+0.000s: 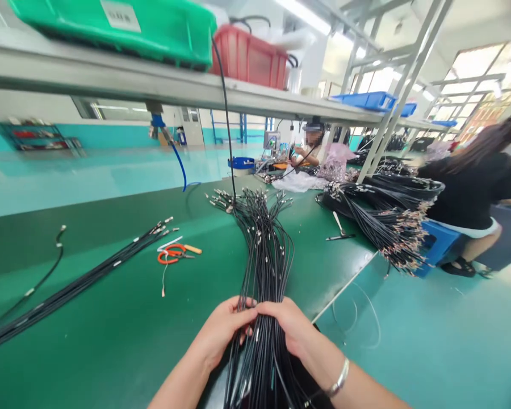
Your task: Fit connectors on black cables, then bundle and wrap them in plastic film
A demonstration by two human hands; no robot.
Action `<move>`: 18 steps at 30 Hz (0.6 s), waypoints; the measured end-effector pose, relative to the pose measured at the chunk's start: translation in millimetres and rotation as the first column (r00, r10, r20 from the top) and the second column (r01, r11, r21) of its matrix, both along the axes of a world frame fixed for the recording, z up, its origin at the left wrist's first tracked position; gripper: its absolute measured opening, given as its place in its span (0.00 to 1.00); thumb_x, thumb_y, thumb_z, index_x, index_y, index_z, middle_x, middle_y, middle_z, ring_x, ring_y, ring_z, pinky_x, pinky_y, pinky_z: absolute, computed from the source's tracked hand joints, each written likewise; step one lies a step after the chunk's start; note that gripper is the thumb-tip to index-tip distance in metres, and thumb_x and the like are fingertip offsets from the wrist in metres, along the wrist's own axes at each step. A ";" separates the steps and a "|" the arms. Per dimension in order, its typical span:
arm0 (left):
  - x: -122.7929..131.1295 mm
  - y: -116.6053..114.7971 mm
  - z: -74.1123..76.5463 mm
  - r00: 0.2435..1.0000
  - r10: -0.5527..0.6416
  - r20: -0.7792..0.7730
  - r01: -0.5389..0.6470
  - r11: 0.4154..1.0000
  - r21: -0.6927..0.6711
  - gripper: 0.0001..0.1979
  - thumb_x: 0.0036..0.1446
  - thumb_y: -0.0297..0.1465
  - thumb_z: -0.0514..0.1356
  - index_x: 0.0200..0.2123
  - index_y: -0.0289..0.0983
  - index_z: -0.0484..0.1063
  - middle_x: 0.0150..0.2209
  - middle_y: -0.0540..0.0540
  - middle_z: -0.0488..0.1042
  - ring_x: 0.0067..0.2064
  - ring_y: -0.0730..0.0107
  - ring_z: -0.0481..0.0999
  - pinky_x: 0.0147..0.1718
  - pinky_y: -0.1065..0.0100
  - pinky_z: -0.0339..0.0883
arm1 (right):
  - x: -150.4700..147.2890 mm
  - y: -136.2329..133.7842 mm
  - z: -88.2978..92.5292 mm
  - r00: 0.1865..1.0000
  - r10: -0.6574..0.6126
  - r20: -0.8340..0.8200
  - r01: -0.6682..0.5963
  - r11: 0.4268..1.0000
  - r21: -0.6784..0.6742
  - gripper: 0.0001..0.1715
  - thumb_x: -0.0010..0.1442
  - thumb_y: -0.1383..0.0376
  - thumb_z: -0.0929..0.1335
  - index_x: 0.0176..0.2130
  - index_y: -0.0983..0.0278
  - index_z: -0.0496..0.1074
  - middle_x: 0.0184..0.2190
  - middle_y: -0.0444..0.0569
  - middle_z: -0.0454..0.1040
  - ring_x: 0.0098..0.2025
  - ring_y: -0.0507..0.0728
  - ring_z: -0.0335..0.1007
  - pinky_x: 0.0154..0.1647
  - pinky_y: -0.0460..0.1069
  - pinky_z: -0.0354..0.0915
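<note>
A thick bundle of black cables [264, 261] runs up the middle of the green table, its metal-tipped ends fanned out at the far end. Around the bundle's left strands my left hand [225, 326] is closed, fingertips showing between the cables. My right hand [287, 324] grips the bundle from the right, its thumb lying across the top and meeting my left thumb. The right hand's other fingers are hidden beneath the cables. Orange-handled scissors [174, 254] lie left of the bundle, beside a yellow-handled tool [193, 249].
Smaller black cables [97, 271] lie at the left of the green table [153, 335]. A large cable pile [375, 210] is at the right edge. Overhead, a shelf [153, 85] holds a green bin [123, 28] and red bin [253, 57]. Two people sit beyond.
</note>
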State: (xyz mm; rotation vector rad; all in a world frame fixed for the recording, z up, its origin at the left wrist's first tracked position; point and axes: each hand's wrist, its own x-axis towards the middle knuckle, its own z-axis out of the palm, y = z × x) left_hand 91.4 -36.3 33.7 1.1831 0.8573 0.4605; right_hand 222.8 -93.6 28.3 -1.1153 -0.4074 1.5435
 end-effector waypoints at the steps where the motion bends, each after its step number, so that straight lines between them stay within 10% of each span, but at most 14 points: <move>1: -1.1 1.3 -0.8 1.000 0.010 0.016 -0.010 1.000 -0.004 0.14 0.45 0.32 0.63 0.34 0.30 0.66 0.25 0.48 0.68 0.23 0.79 0.64 0.20 0.76 0.57 | -0.5 0.8 -0.2 1.000 -0.004 -0.008 0.004 1.000 0.009 0.13 0.39 0.68 0.69 0.27 0.76 0.70 0.22 0.57 0.70 0.23 0.57 0.68 0.27 0.51 0.67; 6: -3.0 6.1 -2.4 0.980 0.171 0.100 -0.154 0.975 -0.161 0.14 0.45 0.28 0.59 0.37 0.32 0.64 0.24 0.48 0.67 0.22 0.75 0.65 0.22 0.71 0.64 | 0.6 0.8 -2.8 0.999 -0.013 -0.052 0.014 1.000 0.019 0.13 0.40 0.69 0.69 0.29 0.75 0.69 0.26 0.57 0.71 0.27 0.56 0.69 0.29 0.50 0.67; 10: -7.7 11.0 8.1 0.971 0.137 0.195 -0.095 0.973 -0.210 0.20 0.49 0.35 0.60 0.44 0.33 0.63 0.21 0.53 0.59 0.14 0.83 0.48 0.10 0.78 0.40 | 6.3 -1.5 -2.5 0.999 -0.032 -0.043 0.029 0.997 -0.070 0.11 0.41 0.68 0.69 0.28 0.70 0.65 0.22 0.54 0.71 0.22 0.55 0.67 0.23 0.49 0.64; 18: -88.1 75.1 97.7 0.971 0.237 -0.040 -0.236 0.971 0.028 0.17 0.50 0.37 0.62 0.39 0.32 0.66 0.19 0.55 0.50 0.16 0.86 0.41 0.12 0.80 0.33 | 67.8 -8.7 15.9 0.998 -0.018 -0.059 0.017 1.000 -0.006 0.07 0.46 0.70 0.67 0.28 0.73 0.67 0.20 0.48 0.67 0.20 0.50 0.65 0.22 0.45 0.63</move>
